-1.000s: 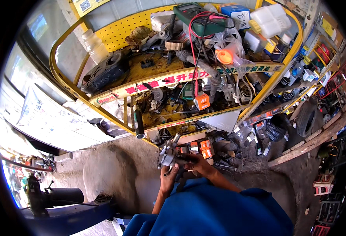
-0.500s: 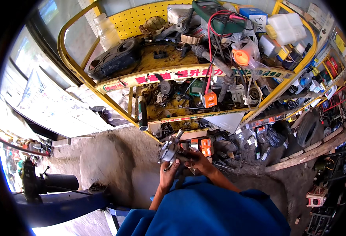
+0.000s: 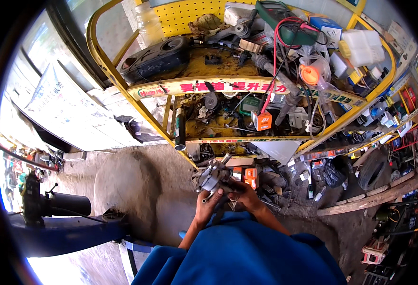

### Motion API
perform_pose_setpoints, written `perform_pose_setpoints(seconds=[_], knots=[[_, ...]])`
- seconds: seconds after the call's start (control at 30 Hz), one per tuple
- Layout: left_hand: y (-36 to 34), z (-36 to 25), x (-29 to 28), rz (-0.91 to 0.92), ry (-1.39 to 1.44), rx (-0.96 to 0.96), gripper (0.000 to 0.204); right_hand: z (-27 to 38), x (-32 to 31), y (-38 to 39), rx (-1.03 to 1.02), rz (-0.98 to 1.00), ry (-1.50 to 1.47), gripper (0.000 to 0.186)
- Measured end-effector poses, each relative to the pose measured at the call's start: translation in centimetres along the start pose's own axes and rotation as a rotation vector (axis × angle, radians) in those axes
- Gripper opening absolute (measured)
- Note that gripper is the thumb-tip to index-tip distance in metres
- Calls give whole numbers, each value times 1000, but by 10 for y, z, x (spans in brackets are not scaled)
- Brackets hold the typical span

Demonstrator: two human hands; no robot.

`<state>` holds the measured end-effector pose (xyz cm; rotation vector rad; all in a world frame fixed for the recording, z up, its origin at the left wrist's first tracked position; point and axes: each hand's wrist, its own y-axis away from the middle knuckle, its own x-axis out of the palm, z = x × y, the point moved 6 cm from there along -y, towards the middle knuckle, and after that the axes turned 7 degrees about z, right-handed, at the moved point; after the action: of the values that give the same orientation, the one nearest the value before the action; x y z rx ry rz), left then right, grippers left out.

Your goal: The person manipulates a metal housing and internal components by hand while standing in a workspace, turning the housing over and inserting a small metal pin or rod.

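A grey metal engine part (image 3: 212, 175) with short pipe stubs is held up in front of my body, below the yellow shelf rack. My left hand (image 3: 208, 203) grips it from below on the left, the thumb lying along its lower side. On the right, my right hand (image 3: 245, 195) is closed around the part's right end, its fingertips partly hidden. One stub points up toward the rack and another sticks out down by my left thumb. A dark strap-like piece hangs between my hands; I cannot tell whether it belongs to the part.
Ahead stands the yellow rack (image 3: 137, 92), loaded with a green multimeter (image 3: 289, 23), a white plastic tank (image 3: 363, 47) and greasy parts. Orange boxes (image 3: 250, 175) sit low behind my hands. A blue beam-like machine (image 3: 71, 236) is at left, a tyre (image 3: 374, 172) at right.
The rack and its contents have shifted right in the picture as the view turned. The part is tilted slightly differently, and both hands still hold it.
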<state>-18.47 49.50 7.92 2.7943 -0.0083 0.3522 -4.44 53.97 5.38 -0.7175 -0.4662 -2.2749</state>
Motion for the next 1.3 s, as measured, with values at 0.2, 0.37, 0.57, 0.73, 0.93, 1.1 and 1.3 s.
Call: perform_pose_setpoints(seconds=[0.2, 0.37, 0.57, 0.73, 0.93, 1.1, 1.3], knots=[[2, 2, -2, 10, 9, -34, 44, -2, 1, -1, -21, 19, -26, 54], [2, -1, -2, -11, -16, 0, 45, -7, -3, -2, -3, 13, -59, 57], [3, -5, -3, -12, -69, -10, 46, -14, -8, -1, 26, 8, -78, 55], [5, -1, -10, -51, -33, 27, 46, -8, -10, -12, -67, -8, -73, 42], [20, -19, -18, -121, -104, 96, 45, 0, -61, -75, -29, -102, 342, 27], [41, -10, -34, -206, -182, 82, 43, 10, -101, -164, -96, -210, 1024, 23], [75, -30, -40, -327, -143, 143, 42, 34, -105, -235, -137, -489, 1731, 21]])
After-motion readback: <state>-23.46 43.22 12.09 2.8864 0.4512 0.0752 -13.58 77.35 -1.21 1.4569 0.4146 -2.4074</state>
